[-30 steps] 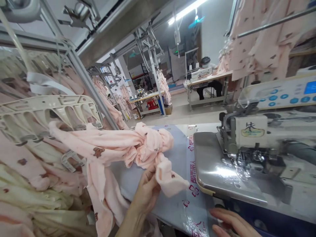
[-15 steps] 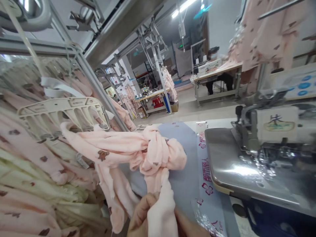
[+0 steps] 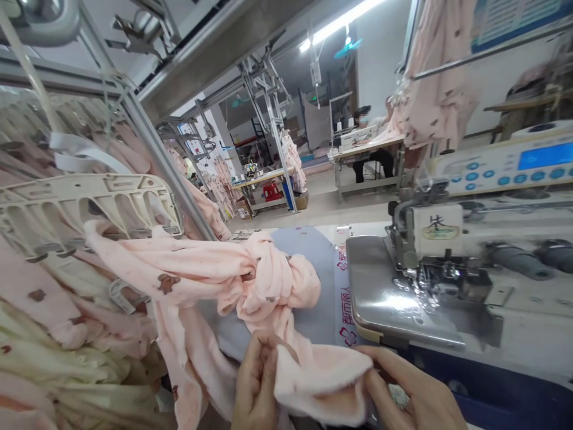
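A pink fleecy garment (image 3: pixel 215 269) with small brown bear prints hangs from a cream plastic hanger clip (image 3: pixel 89 197) and lies bunched over a grey board. My left hand (image 3: pixel 257 382) pinches one edge of its loose end at bottom centre. With thumb and fingers closed, my right hand (image 3: pixel 409 391) grips the opposite corner of that end. Between both hands the cloth is spread, its open edge facing me. The sewing machine's steel plate (image 3: pixel 394 304) lies just beyond my right hand.
An overlock sewing machine (image 3: pixel 434 233) with a control panel (image 3: pixel 514 164) stands at right. Racks of pink and yellow garments (image 3: pixel 67 310) fill the left side, beneath a metal rail (image 3: pixel 215 54). A person (image 3: pixel 369 128) sits at a sewing table (image 3: pixel 367 146) in the background.
My right hand has come out from behind the cloth and moved right, drawing the end open. My left hand keeps its pinch. The camera view has turned a little to the right.
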Available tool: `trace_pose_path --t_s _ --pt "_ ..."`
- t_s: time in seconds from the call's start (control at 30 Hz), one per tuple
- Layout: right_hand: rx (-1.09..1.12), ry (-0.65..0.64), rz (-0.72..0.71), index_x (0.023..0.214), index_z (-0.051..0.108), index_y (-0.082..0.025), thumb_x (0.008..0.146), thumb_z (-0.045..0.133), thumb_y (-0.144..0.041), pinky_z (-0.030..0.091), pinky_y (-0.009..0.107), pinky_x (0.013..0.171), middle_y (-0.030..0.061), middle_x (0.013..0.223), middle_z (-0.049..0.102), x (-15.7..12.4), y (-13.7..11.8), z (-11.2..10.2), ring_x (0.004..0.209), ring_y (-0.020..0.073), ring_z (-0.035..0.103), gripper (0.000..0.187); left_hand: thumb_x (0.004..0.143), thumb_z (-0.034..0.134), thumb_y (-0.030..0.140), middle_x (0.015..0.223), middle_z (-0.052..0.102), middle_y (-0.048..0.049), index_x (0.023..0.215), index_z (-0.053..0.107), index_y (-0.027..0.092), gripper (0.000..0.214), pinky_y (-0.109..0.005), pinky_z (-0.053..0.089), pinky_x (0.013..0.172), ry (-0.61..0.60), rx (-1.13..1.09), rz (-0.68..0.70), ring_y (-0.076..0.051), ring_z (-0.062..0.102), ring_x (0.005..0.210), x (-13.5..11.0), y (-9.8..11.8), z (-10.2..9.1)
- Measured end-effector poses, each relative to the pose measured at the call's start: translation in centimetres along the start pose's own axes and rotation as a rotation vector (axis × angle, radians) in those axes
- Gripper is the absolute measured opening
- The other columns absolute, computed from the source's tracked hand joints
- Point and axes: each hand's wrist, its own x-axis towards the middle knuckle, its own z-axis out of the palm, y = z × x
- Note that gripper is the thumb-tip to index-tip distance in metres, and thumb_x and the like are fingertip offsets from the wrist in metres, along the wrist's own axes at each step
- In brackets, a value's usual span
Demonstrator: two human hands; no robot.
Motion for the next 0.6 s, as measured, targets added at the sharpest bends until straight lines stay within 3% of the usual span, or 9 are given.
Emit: trace_pose_path --t_s 0.07,0.13,0.2,0.23,0.33,0.43,0.6 --pt "0.106 -0.044 0.137 0.085 0.062 -0.024 0.087 0.04 -0.049 0.044 0.016 0.065 -0.0038 0.079 0.064 0.4 -0.7 0.5 0.074 0.0111 0.061 0.033 0.09 0.051 0.05 0.069 0.047 0.0021 0.09 0.047 0.02 0.03 -0.019 0.037 0.059 -0.032 -0.023 -0.018 -0.01 0.042 0.061 0.7 0.3 0.6" --pt "0.153 -0.041 0.198 0.078 0.058 -0.022 0.089 0.033 -0.049 0.042 0.018 0.063 -0.0034 0.072 0.06 0.7 -1.4 0.8 0.07 0.0115 0.058 0.038 0.078 0.063 0.056 0.075 0.051 0.001 0.101 0.046 0.021 0.046 -0.02 0.038 0.058 -0.147 0.005 -0.028 -0.012 0.045 0.064 1.4 0.7 0.8" --pt "0.221 -0.067 0.242 0.077 0.055 -0.021 0.089 0.03 -0.051 0.04 0.019 0.063 -0.0032 0.07 0.058 1.0 -2.0 1.0 0.069 0.0117 0.056 0.041 0.063 0.076 0.048 0.08 0.054 0.0001 0.107 0.049 0.02 0.059 -0.02 0.038 0.059 -0.216 0.186 -0.02 -0.014 0.048 0.069 2.0 1.3 0.9" --pt "0.258 -0.092 0.252 0.077 0.054 -0.021 0.089 0.031 -0.053 0.041 0.019 0.063 -0.0029 0.07 0.058 1.0 -2.2 1.0 0.069 0.012 0.056 0.042 0.061 0.078 0.04 0.081 0.056 0.0001 0.104 0.053 0.019 0.054 -0.021 0.039 0.061 -0.206 0.316 0.002 -0.015 0.049 0.071 2.2 1.6 1.0" --pt "0.345 -0.187 0.247 0.083 0.057 -0.022 0.085 0.038 -0.064 0.044 0.019 0.066 -0.0025 0.076 0.062 0.9 -2.8 1.2 0.074 0.0132 0.06 0.047 0.075 0.064 0.024 0.074 0.058 -0.0002 0.081 0.061 0.016 0.011 -0.021 0.039 0.065 -0.121 0.635 0.107 -0.014 0.05 0.071 2.4 2.6 1.5" --pt "0.325 -0.244 0.229 0.096 0.06 -0.025 0.081 0.046 -0.066 0.047 0.019 0.068 -0.0032 0.083 0.065 0.6 -2.4 1.2 0.076 0.0135 0.062 0.045 0.083 0.057 0.025 0.074 0.059 -0.0008 0.078 0.061 0.015 0.012 -0.022 0.039 0.067 -0.144 0.713 0.168 -0.014 0.052 0.071 2.4 3.4 2.2" --pt "0.2 -0.235 0.19 0.108 0.061 -0.026 0.079 0.05 -0.051 0.049 0.022 0.073 0.0013 0.104 0.066 0.4 0.0 0.8 0.085 0.0164 0.065 0.04 0.083 0.058 0.027 0.069 0.051 0.0008 0.072 0.054 0.015 0.017 -0.021 0.037 0.063 -0.147 0.71 0.133 -0.013 0.048 0.067 2.3 4.0 2.9"
